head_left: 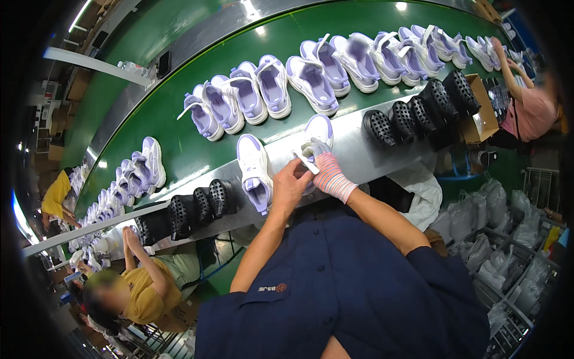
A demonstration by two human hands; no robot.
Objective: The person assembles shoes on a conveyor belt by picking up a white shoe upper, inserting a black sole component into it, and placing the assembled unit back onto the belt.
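Note:
A white and lilac sneaker [320, 127] stands on the metal ledge in front of me, toe pointing away, its rear half mostly hidden by my hands. My bare left hand [289, 184] is closed, pinching a white strap [307, 163] over that shoe. My right hand [327, 170], in a striped knit glove with grey fingertips, curls over the shoe's upper beside the strap's far end. Its fingertips are partly hidden against the shoe. To the left of both hands, a matching sneaker [254, 164] lies toe away, not held.
Rows of similar sneakers [272, 87] stand on the green conveyor belt [179, 152]. Black perforated shoe forms [406, 119] line the ledge [353, 128] on both sides. A cardboard box [481, 110] stands right. Co-workers [146, 290] sit along the line. Bagged items fill racks [508, 293] at lower right.

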